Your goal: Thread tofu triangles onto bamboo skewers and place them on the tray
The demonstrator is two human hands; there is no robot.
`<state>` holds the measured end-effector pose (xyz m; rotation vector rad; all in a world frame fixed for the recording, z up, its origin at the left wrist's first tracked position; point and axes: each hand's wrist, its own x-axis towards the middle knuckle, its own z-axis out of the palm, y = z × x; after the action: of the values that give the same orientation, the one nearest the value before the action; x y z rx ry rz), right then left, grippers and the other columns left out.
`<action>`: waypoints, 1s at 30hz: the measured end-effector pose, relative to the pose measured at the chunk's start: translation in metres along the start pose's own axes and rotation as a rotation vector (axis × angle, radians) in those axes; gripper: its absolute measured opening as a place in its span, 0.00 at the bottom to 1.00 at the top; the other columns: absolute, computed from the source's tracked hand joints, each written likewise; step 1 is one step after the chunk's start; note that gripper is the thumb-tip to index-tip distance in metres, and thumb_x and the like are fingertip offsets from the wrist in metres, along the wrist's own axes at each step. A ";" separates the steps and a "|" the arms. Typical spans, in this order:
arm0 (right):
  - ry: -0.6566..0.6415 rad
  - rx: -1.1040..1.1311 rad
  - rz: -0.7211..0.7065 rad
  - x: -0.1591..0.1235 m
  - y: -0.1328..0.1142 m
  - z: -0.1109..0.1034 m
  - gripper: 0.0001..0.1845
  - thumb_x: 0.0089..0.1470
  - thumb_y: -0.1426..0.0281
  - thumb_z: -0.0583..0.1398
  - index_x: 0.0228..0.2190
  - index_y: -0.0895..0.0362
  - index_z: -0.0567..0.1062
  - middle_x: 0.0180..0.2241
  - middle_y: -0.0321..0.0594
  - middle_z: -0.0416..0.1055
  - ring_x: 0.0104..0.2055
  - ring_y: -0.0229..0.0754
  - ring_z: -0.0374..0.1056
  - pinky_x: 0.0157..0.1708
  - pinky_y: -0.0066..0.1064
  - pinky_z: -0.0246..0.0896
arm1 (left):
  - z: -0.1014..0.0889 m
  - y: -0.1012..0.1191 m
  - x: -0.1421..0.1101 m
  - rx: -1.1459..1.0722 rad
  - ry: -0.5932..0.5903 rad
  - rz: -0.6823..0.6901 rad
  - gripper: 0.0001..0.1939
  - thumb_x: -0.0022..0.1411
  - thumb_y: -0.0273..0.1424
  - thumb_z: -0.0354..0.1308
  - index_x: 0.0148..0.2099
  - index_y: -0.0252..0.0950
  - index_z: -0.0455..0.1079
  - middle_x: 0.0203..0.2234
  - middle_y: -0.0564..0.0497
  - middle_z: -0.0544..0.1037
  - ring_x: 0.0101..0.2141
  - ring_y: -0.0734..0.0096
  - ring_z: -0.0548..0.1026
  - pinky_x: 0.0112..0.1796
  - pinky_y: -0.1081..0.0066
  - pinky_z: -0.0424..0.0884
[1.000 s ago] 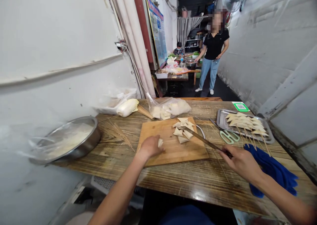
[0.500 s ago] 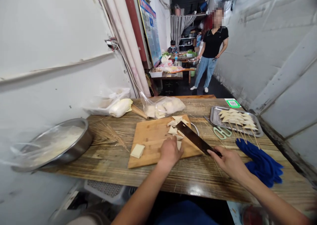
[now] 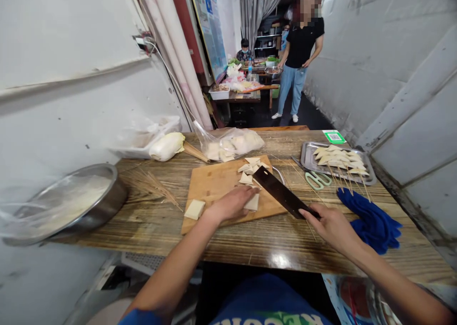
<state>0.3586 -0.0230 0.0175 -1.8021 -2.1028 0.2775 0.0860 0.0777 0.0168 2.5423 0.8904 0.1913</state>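
Observation:
My left hand [image 3: 231, 204] lies on the wooden cutting board [image 3: 210, 187], its fingers pressing down on a pale square of tofu skin [image 3: 253, 202]. Another square [image 3: 194, 209] sits at the board's near left corner. My right hand [image 3: 330, 226] grips the handle of a dark cleaver [image 3: 279, 192], whose blade lies slanted over the board's right side. A small pile of cut triangles [image 3: 250, 170] rests at the board's far edge.
A metal tray of skewered triangles [image 3: 337, 157] and green scissors [image 3: 317, 179] lie to the right, a blue cloth [image 3: 371, 221] nearer me. Loose bamboo skewers [image 3: 152, 184], a steel basin [image 3: 67, 203], cabbage [image 3: 166, 146] and a plastic bag [image 3: 232, 144] sit left and behind. A person [image 3: 299, 53] stands beyond.
My left hand put one square at the board's near left, moved right and now presses another square. The cleaver turned from edge-on to showing its flat blade, nearer the left hand.

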 end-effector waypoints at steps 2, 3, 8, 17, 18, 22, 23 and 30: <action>-0.002 -0.011 0.003 0.000 0.000 -0.001 0.21 0.58 0.56 0.46 0.24 0.55 0.69 0.15 0.35 0.67 0.17 0.40 0.65 0.20 0.28 0.51 | 0.002 -0.003 0.004 0.024 0.013 0.027 0.36 0.47 0.25 0.58 0.59 0.39 0.54 0.48 0.44 0.68 0.49 0.61 0.65 0.49 0.66 0.61; -0.002 -0.008 0.004 -0.001 0.000 -0.001 0.21 0.58 0.56 0.46 0.25 0.55 0.69 0.15 0.35 0.67 0.17 0.40 0.65 0.20 0.28 0.52 | 0.003 -0.004 0.005 0.038 0.016 0.033 0.36 0.47 0.26 0.59 0.59 0.38 0.54 0.46 0.44 0.69 0.47 0.60 0.66 0.47 0.66 0.62; -0.005 0.025 0.022 -0.004 0.003 -0.004 0.20 0.58 0.56 0.47 0.27 0.55 0.69 0.17 0.36 0.68 0.19 0.40 0.65 0.21 0.27 0.53 | 0.003 -0.004 0.009 0.051 -0.009 -0.002 0.34 0.45 0.27 0.60 0.56 0.38 0.57 0.44 0.44 0.70 0.46 0.59 0.67 0.47 0.66 0.61; -0.030 -0.012 -0.011 -0.004 0.001 -0.008 0.21 0.58 0.57 0.46 0.24 0.55 0.67 0.19 0.37 0.68 0.20 0.40 0.66 0.22 0.27 0.54 | 0.007 0.008 -0.010 0.004 0.075 -0.153 0.35 0.47 0.29 0.59 0.57 0.35 0.54 0.45 0.42 0.68 0.46 0.59 0.67 0.47 0.65 0.62; -0.041 -0.023 -0.020 -0.004 0.001 -0.009 0.21 0.59 0.57 0.46 0.24 0.55 0.68 0.19 0.37 0.68 0.21 0.40 0.67 0.22 0.27 0.54 | 0.009 0.007 -0.013 -0.012 0.097 -0.152 0.33 0.47 0.29 0.59 0.56 0.35 0.55 0.45 0.43 0.68 0.47 0.60 0.66 0.48 0.65 0.62; -0.110 -0.079 -0.075 -0.002 -0.005 -0.015 0.20 0.59 0.59 0.45 0.28 0.56 0.70 0.21 0.39 0.71 0.24 0.41 0.69 0.24 0.27 0.54 | 0.022 0.000 -0.031 -0.055 0.226 -0.122 0.25 0.50 0.28 0.59 0.51 0.37 0.59 0.52 0.42 0.63 0.52 0.61 0.63 0.51 0.62 0.60; -0.127 -0.100 -0.087 -0.002 -0.007 -0.016 0.20 0.59 0.60 0.46 0.29 0.57 0.71 0.21 0.39 0.71 0.24 0.42 0.69 0.24 0.28 0.54 | 0.027 -0.001 -0.035 -0.046 0.266 -0.121 0.23 0.51 0.28 0.59 0.50 0.37 0.60 0.53 0.41 0.62 0.53 0.60 0.62 0.51 0.61 0.60; -0.185 -0.205 -0.110 0.002 -0.021 -0.022 0.20 0.60 0.61 0.46 0.26 0.56 0.70 0.20 0.39 0.71 0.23 0.42 0.69 0.23 0.28 0.51 | 0.066 -0.006 -0.046 0.152 0.614 0.012 0.14 0.59 0.30 0.52 0.47 0.34 0.65 0.46 0.39 0.70 0.48 0.60 0.67 0.45 0.59 0.68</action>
<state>0.3477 -0.0259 0.0459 -1.8257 -2.4287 0.2135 0.0644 0.0293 -0.0442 2.6647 1.1367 0.9798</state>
